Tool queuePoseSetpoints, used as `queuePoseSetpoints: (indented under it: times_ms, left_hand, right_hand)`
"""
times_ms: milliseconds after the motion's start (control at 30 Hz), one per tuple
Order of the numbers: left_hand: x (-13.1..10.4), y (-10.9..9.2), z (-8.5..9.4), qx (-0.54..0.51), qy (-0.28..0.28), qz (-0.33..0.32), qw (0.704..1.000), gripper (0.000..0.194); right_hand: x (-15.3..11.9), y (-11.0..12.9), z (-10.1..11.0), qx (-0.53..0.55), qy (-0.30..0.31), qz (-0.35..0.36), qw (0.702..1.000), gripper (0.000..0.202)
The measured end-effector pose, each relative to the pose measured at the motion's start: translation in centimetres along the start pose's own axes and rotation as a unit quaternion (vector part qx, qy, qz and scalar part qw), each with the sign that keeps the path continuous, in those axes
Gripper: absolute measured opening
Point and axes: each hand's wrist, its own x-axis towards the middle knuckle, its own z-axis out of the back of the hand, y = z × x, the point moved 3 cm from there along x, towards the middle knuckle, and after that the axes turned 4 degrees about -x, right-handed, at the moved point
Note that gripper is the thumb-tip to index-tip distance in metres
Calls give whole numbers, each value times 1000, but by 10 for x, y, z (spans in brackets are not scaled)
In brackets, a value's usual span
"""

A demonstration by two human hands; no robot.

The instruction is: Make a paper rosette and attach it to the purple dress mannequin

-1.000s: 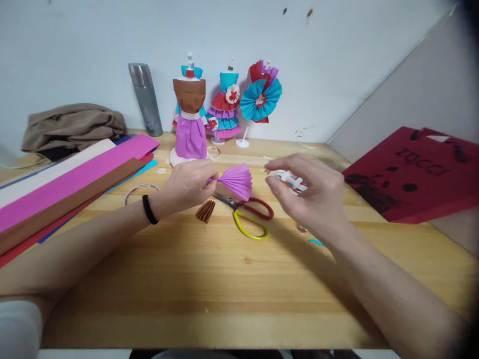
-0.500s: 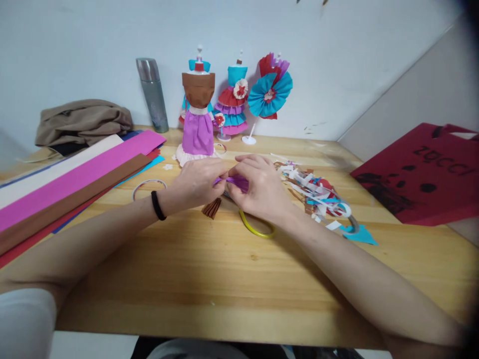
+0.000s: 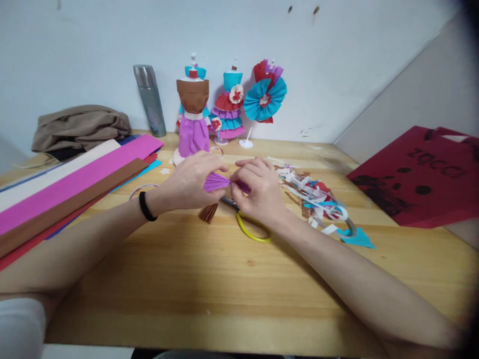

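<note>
A pleated strip of purple crepe paper (image 3: pixel 216 182) is gathered narrow at its middle and fans out to both sides. My right hand (image 3: pixel 262 192) pinches it at the gathered middle, with thumb against fingers. Around the left fan curves my left hand (image 3: pixel 187 182), its thumb and fingertips spaced along the paper's edges. Below the hands lies a folded brown paper fan (image 3: pixel 208 213). Scissors with a yellow handle (image 3: pixel 252 234) rest partly under my right hand, which hides some of them.
Dressed doll stands (image 3: pixel 193 134) line the wall beside a grey bottle (image 3: pixel 150 102). Coloured paper sheets (image 3: pixel 78 179) and a brown cloth (image 3: pixel 82 124) lie at left. Paper scraps (image 3: pixel 318 197) and a roll of tape (image 3: pixel 352 227) lie right, before a red bag (image 3: pixel 419 179).
My left fingers have moved apart from the right ones and loosened, uncovering the left purple fan. My right hand still pinches the middle. The camera view has shifted slightly.
</note>
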Motion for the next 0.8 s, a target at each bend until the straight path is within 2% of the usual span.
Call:
queuePoseSetpoints:
  times_ms: [167,333,500,600,700,767,800]
  left_hand:
    - [-4,-5,-10,106,-8,-39,994,11]
    - [-8,-6,-12,156,-31,-46,986,14]
    - [-9,-3,-14,159,-34,-28,986,17]
    - [-8,0,-14,139,-50,-37,988,20]
    - [-7,6,-12,109,-74,-47,990,19]
    - [-6,12,-9,80,-82,-42,993,18]
    - [-6,15,-8,66,-84,-37,994,18]
  right_hand:
    - [-2,5,-1,-5,-15,18,1000,15]
    - [-3,9,-1,4,-22,22,1000,16]
    - [-5,11,-3,16,-25,21,999,17]
    - [1,9,4,38,-13,12,999,13]
    - [11,-3,20,45,34,-62,996,17]
    - [15,-16,29,0,133,-143,981,20]
    - [15,-22,32,-28,207,-159,965,17]
